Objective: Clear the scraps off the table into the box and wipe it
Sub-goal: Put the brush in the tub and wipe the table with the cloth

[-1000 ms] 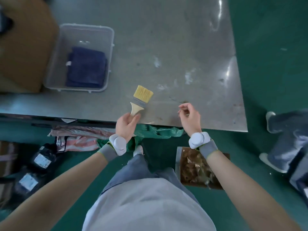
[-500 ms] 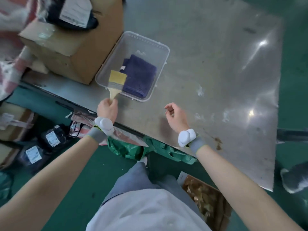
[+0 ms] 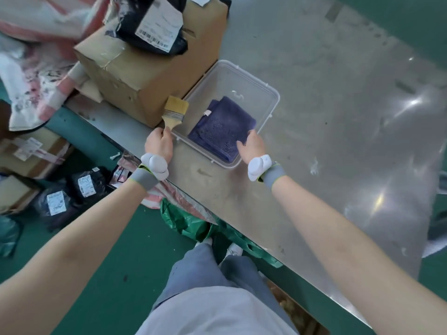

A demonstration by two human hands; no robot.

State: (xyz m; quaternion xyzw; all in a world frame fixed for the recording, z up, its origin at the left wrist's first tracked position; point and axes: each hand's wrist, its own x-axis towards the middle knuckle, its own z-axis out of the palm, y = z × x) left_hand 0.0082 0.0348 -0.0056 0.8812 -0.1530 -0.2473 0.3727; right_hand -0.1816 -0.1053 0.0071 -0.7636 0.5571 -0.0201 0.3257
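My left hand (image 3: 159, 142) is shut on the wooden handle of a paintbrush (image 3: 175, 110), whose pale bristles point up over the left rim of a clear plastic tub (image 3: 271, 93). The tub stands on the grey metal table (image 3: 338, 141) and holds a folded dark blue cloth (image 3: 217, 124). My right hand (image 3: 252, 147) reaches into the tub, with its fingers on the cloth's near right corner; whether they grip it is unclear. Low at the frame's bottom, a brown box of scraps (image 3: 290, 308) sits on the floor by the table's near edge, partly hidden by my legs.
A big cardboard box (image 3: 145, 66) with a black labelled parcel (image 3: 154, 22) on top stands against the tub's left side. A green bag (image 3: 188, 221) hangs under the near table edge. More parcels (image 3: 72, 189) and cartons lie on the green floor at left.
My view has swung left toward the tub. My left hand carried the brush from the table's near edge to the tub's left rim. My right hand moved from above the table into the tub onto the cloth.
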